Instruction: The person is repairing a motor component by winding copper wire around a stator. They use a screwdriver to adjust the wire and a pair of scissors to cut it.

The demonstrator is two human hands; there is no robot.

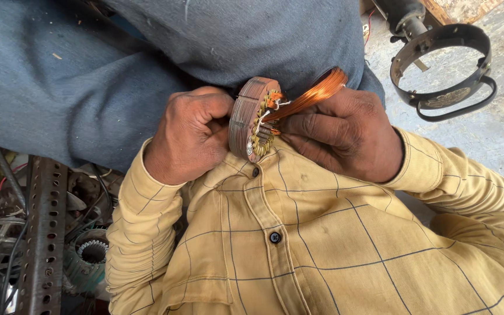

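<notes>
My left hand [191, 137] grips a round laminated motor stator [251, 119], held on edge against my chest above my yellow checked shirt. Copper windings show in its slots. My right hand [345, 131] is closed on a looped bundle of copper wire [316, 93] that runs from the stator's face up to the right. The two hands sit close together, the stator between them. My blue trousers fill the upper part of the view.
A black metal ring frame [444, 70] lies on the concrete floor at upper right, beside a dark motor shaft part [406, 17]. At lower left stand a perforated steel angle bar [42, 233] and a heap of old stators and wires [88, 256].
</notes>
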